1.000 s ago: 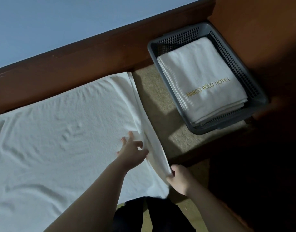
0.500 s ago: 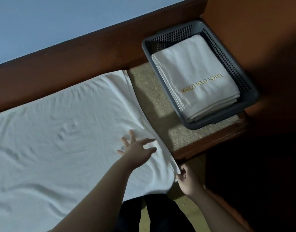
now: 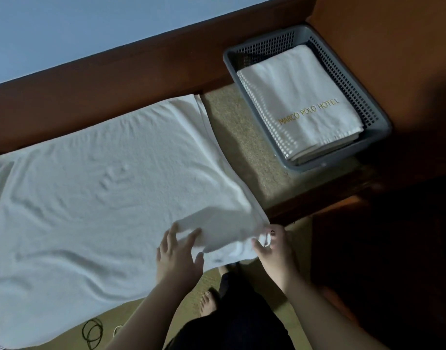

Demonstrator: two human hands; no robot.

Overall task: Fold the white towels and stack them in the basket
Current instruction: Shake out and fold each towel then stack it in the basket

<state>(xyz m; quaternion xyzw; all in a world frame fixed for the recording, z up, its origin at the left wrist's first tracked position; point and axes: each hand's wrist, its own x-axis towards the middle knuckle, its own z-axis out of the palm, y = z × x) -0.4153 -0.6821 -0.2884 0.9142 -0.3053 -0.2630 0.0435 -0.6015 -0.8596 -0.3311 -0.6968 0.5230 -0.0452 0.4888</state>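
Observation:
A large white towel (image 3: 95, 198) lies spread over the speckled counter, its near edge hanging toward me. My right hand (image 3: 277, 251) pinches the towel's near right corner, which is lifted and bunched a little. My left hand (image 3: 177, 256) lies with fingers spread at the towel's near edge, just left of that raised corner. At the back right stands a grey plastic basket (image 3: 376, 114) holding a stack of folded white towels (image 3: 300, 102) with gold "MARCO POLO HOTEL" lettering on top.
A bare strip of speckled counter (image 3: 244, 152) runs between towel and basket. A dark wooden backboard (image 3: 116, 79) lines the far side, a wooden panel (image 3: 393, 46) the right. Below are my dark trousers, a bare foot (image 3: 206, 301) and a coiled black cable (image 3: 93, 333) on the floor.
My left hand slid back from the towel's middle to its near edge. My right hand kept the near right corner, which is now raised and bunched. The view shifted slightly.

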